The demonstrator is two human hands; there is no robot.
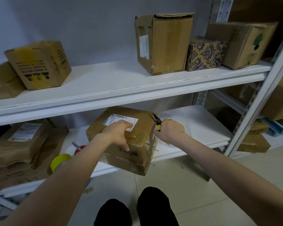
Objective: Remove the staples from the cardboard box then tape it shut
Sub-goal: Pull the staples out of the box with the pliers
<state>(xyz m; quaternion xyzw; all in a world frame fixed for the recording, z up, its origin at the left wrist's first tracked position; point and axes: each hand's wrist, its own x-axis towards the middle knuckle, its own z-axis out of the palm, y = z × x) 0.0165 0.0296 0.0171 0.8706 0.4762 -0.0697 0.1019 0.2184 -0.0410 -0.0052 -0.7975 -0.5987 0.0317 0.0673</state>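
1. Head view: the cardboard box [142, 126] sits on the lower shelf [194, 126] of a white rack. Its near corner hangs out past the shelf's front edge.
2. The left hand [119, 132] lies flat on top of the box. Its fingers stretch forward onto the white shipping label [116, 119], and the thumb hangs down the near face. It presses on the box and grips nothing.
3. The right hand [169, 130] is just beside the box's right side, its fingers wrapped tightly round the yellow-handled pliers [158, 121]. The pliers' tip meets the far right top corner of the box.
4. Metal staples [155, 150] stick out along the box's near right edge, and one more shows on its top.
5. A yellow-green tape roll [60, 160] lies on the same shelf, left of the box. A red-handled tool [79, 148] lies between the roll and the box.
6. The upper shelf [104, 82] carries several other cartons.
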